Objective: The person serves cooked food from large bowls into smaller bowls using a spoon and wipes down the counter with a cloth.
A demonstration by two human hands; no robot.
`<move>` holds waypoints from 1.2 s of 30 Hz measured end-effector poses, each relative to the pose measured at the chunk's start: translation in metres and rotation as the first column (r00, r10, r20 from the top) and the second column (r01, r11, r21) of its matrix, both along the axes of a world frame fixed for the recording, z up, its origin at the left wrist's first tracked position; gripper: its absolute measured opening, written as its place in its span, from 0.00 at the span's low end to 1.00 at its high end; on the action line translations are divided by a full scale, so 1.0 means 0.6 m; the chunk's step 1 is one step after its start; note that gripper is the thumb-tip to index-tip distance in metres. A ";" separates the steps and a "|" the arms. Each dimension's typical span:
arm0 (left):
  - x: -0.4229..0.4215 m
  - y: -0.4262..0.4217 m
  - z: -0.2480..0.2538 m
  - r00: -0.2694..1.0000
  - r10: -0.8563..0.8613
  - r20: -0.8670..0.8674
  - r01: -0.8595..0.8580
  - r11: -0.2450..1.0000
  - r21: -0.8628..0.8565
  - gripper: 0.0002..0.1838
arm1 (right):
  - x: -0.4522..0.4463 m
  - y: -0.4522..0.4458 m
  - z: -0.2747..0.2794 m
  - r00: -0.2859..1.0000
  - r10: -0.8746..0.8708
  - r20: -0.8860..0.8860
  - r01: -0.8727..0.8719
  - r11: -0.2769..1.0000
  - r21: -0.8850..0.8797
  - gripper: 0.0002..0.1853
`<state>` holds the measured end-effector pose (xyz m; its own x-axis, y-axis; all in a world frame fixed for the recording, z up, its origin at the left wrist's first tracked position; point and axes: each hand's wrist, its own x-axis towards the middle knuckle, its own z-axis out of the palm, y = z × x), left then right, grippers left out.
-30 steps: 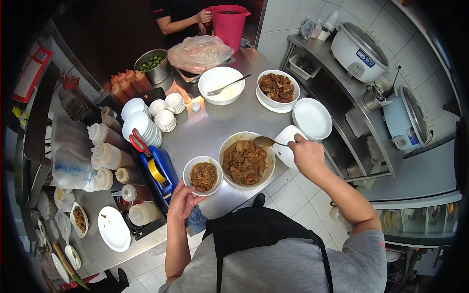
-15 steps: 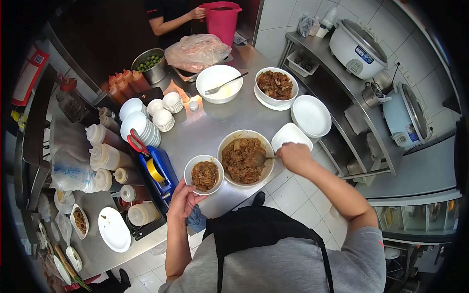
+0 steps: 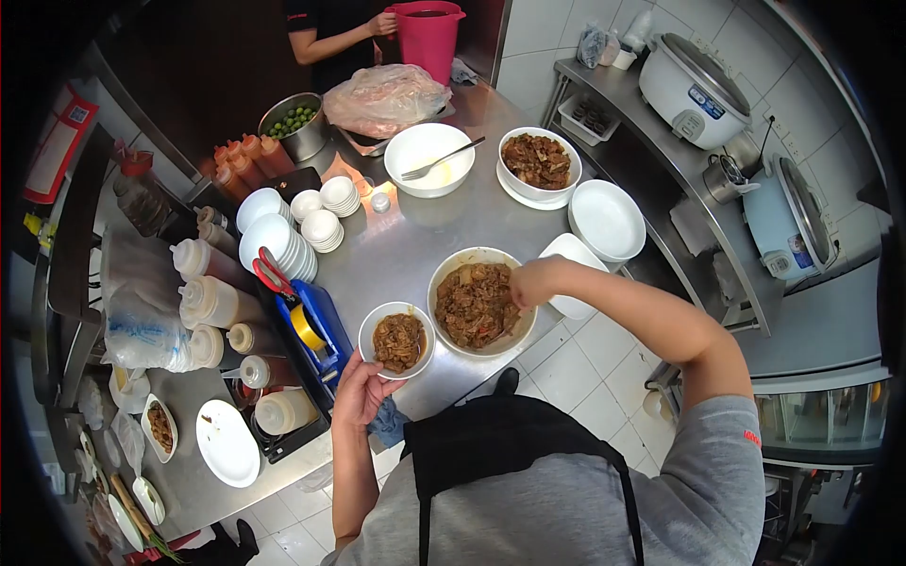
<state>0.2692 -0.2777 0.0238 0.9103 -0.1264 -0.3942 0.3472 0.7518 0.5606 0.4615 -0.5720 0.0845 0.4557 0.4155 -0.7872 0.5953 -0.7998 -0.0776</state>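
Observation:
My left hand (image 3: 362,387) grips a small white bowl (image 3: 369,325) by its near rim, thumb at the edge. Shredded brown meat in sauce (image 3: 399,341) lies in it. Just to the right stands a larger cream bowl (image 3: 511,338) of the same stewed meat (image 3: 472,300). Over its right rim my right hand (image 3: 536,281) is closed round a metal spoon, now mostly hidden by the fingers. A white square dish (image 3: 571,307) sits partly beneath my right forearm.
Behind are a white bowl (image 3: 458,181) with a fork, a bowl of dark meat (image 3: 503,177) and an empty white bowl (image 3: 609,226). Stacked bowls (image 3: 300,259), a blue tape dispenser (image 3: 326,325) and sauce bottles (image 3: 222,302) line the left. A co-worker's hand (image 3: 382,24) holds a pink pitcher (image 3: 429,47).
My right hand has moved left and slightly up, over the large bowl's right rim, and the spoon's handle has dropped from view. My left hand still holds the small bowl.

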 end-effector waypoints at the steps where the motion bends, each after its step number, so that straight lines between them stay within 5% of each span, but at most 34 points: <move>1: -0.002 0.004 -0.004 1.000 0.007 -0.004 -0.007 1.000 0.003 0.29 | -0.003 -0.023 0.002 0.998 -0.054 -0.034 0.057 0.994 0.097 0.12; 5: -0.002 0.010 -0.005 1.000 0.015 -0.006 -0.015 1.000 0.009 0.29 | -0.004 -0.089 0.021 0.978 -0.194 -0.083 0.210 0.935 0.286 0.10; 15: 0.017 -0.012 0.007 0.999 -0.045 -0.014 0.045 0.999 0.016 0.29 | 0.046 -0.088 0.085 0.956 -0.293 -0.033 0.284 0.886 0.366 0.08; 28: 0.001 -0.005 0.002 1.000 -0.029 -0.004 0.029 0.999 0.014 0.29 | -0.113 -0.021 0.107 0.922 0.009 0.388 -0.008 1.000 -0.003 0.09; 36: 0.000 -0.005 0.007 1.000 -0.025 0.014 0.025 0.999 0.028 0.28 | -0.161 -0.039 -0.019 0.860 -0.384 0.335 0.257 0.894 0.366 0.08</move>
